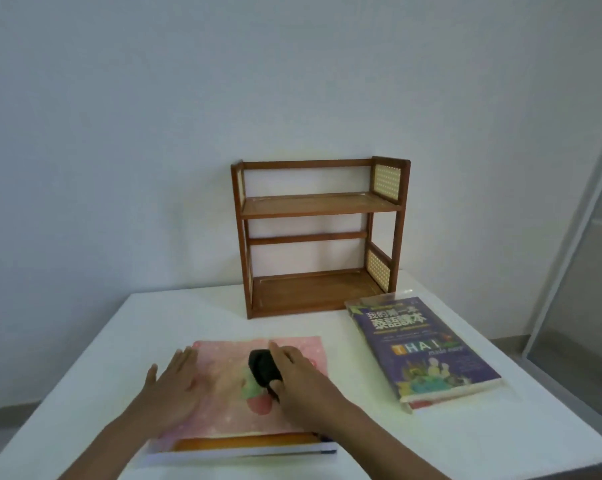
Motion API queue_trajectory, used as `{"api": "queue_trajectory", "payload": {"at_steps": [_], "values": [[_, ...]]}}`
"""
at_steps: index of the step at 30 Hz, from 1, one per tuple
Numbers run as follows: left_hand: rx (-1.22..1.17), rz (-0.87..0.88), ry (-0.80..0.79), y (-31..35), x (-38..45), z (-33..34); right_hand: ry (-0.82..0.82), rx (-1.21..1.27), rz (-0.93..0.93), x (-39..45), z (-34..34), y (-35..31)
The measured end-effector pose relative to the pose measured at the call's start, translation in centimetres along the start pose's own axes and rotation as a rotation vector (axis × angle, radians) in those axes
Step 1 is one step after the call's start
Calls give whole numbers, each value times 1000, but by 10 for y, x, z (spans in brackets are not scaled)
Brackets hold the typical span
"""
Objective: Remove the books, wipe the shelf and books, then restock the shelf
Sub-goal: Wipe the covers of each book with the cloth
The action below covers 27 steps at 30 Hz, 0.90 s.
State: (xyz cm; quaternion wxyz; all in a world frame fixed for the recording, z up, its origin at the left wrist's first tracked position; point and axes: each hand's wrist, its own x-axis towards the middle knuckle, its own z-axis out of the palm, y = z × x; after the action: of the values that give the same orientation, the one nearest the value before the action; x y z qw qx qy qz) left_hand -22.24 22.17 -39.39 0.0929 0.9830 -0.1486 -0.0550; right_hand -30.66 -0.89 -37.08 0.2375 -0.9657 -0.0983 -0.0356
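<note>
Now pink book (223, 386) lies flat on stack in front of shelf (318, 237). Right hand (301, 379) grips black cloth (263, 367) on cover. Left hand (174, 382) flat, fingers spread, pressing book. Hard push might slide stack off table (84, 393) edge. Purple book (427, 351) right of shelf.

Both tiers of the shelf (318, 206) stand open in front; purple book (427, 348) lies beside it.

Bare wooden shelf (322, 206), books (426, 351) flat nearby
</note>
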Motion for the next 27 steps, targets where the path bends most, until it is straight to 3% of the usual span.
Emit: {"api": "queue_trajectory", "payload": {"at_steps": [2, 5, 11, 13, 16, 23, 27], "values": [[32, 7, -57, -5, -8, 10, -56, -88, -92, -5, 19, -8], [23, 18, 20, -3, -9, 20, -1, -155, -157, 0, 35, -8], [17, 40, 69, -2, -14, 24, 145, -233, 69, 40, 20, 30], [-113, 4, 142, 2, -18, 22, 144, -228, 170, 47, 13, 44], [-64, 22, 159, 3, -20, 20, 74, -173, 223, 41, 7, 44], [-42, 65, 133, -5, -9, 28, -154, -34, -65, -31, 25, -18], [-71, 95, 138, -6, -8, 28, -135, -1, -113, 12, 35, -30]]}}
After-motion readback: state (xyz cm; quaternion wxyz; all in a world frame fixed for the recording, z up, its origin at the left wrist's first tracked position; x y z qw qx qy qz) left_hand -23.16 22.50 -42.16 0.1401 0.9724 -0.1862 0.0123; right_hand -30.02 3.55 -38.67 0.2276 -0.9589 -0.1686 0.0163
